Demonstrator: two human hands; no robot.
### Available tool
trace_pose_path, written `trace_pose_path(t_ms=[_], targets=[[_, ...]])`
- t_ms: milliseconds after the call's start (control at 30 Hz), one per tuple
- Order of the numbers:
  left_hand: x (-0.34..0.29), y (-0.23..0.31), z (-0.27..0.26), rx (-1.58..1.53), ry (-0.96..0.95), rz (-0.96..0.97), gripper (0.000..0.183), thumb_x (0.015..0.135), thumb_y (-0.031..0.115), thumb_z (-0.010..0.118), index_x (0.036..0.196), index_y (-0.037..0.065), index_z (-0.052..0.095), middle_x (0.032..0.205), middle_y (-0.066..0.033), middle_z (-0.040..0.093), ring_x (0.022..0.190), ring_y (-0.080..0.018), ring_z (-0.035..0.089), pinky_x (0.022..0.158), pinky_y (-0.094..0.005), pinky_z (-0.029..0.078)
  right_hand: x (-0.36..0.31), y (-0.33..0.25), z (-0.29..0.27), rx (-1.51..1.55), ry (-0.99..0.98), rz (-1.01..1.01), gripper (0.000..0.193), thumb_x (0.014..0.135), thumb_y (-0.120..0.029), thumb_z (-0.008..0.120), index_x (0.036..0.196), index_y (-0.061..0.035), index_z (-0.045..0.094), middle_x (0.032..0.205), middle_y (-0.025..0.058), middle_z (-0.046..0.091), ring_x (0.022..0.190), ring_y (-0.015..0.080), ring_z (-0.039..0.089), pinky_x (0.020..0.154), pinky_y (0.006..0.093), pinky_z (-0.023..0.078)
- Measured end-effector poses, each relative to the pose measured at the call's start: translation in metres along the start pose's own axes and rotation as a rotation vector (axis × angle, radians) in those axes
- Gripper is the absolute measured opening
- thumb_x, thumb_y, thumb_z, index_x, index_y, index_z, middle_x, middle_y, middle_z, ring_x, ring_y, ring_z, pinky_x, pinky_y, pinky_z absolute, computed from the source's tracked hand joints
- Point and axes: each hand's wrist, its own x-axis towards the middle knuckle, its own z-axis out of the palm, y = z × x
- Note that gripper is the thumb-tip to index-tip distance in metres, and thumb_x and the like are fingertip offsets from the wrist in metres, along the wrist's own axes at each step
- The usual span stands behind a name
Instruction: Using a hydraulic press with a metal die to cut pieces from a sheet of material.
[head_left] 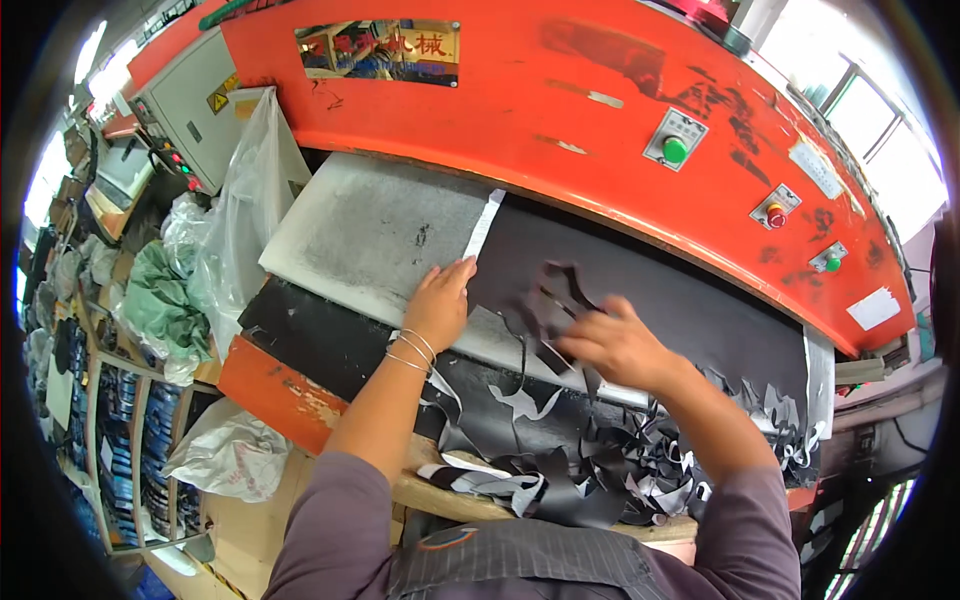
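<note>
A wide black sheet (700, 285) with a white strip along its left edge lies over a pale board (370, 225). My left hand (447, 300) rests at that edge, fingers stretched out and flat. To its right, over the sheet, my right hand (622, 345) is closed on a dark curved frame (550, 300), smeared by motion, which looks like a cutting die. Below both hands, black offcuts (570, 480) with white undersides lie in a tangled heap along the front.
A red-orange press (510, 110) spans the back, with a green button (675, 150) and a red button (776, 215). Plastic bags (245, 200) hang at the left. Racks of stacked dark pieces (115, 430) stand lower left, near a white bag (230, 450).
</note>
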Motion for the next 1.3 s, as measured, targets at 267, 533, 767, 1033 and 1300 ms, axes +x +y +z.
trace_pose_path(t_ms=[267, 533, 767, 1033, 1300], targets=[[-0.004, -0.028, -0.012, -0.125, -0.030, -0.081, 0.073, 0.084, 0.003, 0.049, 0.147, -0.002, 0.013, 0.126, -0.0094, 0.059, 0.120, -0.0246, 0.051, 0.109, -0.0403, 0.030, 0.106, 0.055, 0.069, -0.042, -0.112, -0.081, 0.040, 0.074, -0.006, 0.061, 0.113, -0.0137, 0.062, 0.115, 0.0043, 0.060, 0.116, 0.0217, 0.053, 0.101, 0.0447, 0.036], [-0.002, -0.037, -0.006, -0.134, 0.029, -0.051, 0.074, 0.082, 0.004, 0.050, 0.147, -0.002, 0.014, 0.126, -0.0088, 0.059, 0.119, -0.0241, 0.052, 0.108, -0.0411, 0.031, 0.083, 0.007, 0.105, 0.214, 0.125, 0.775, 0.110, 0.062, -0.052, 0.081, 0.147, -0.0093, 0.025, 0.145, 0.0280, 0.030, 0.137, 0.0409, 0.027, 0.109, 0.0521, 0.022], [0.005, -0.028, -0.013, -0.104, 0.044, -0.011, 0.067, 0.081, 0.001, 0.048, 0.142, -0.004, 0.023, 0.124, -0.0096, 0.060, 0.121, -0.0271, 0.049, 0.106, -0.0423, 0.031, 0.100, -0.007, 0.122, 0.048, 0.257, 0.814, 0.079, 0.063, -0.047, 0.080, 0.124, -0.0045, 0.051, 0.132, 0.0276, 0.047, 0.130, 0.0416, 0.038, 0.107, 0.0505, 0.027], [0.031, -0.049, 0.005, -0.135, 0.014, -0.041, 0.063, 0.079, 0.004, 0.052, 0.138, -0.004, 0.030, 0.119, -0.0106, 0.063, 0.116, -0.0263, 0.054, 0.100, -0.0402, 0.035, 0.105, -0.021, 0.137, -0.050, 0.307, 0.870, 0.074, 0.066, -0.042, 0.078, 0.122, -0.0031, 0.051, 0.128, 0.0302, 0.049, 0.127, 0.0419, 0.043, 0.105, 0.0482, 0.031], [0.038, -0.049, 0.009, -0.095, 0.035, -0.013, 0.059, 0.078, -0.001, 0.049, 0.134, -0.003, 0.034, 0.125, -0.0125, 0.060, 0.113, -0.0311, 0.054, 0.102, -0.0427, 0.034, 0.098, -0.005, 0.128, 0.004, 0.266, 0.813, 0.076, 0.066, -0.037, 0.076, 0.128, -0.0045, 0.048, 0.133, 0.0291, 0.046, 0.130, 0.0414, 0.040, 0.105, 0.0505, 0.030]])
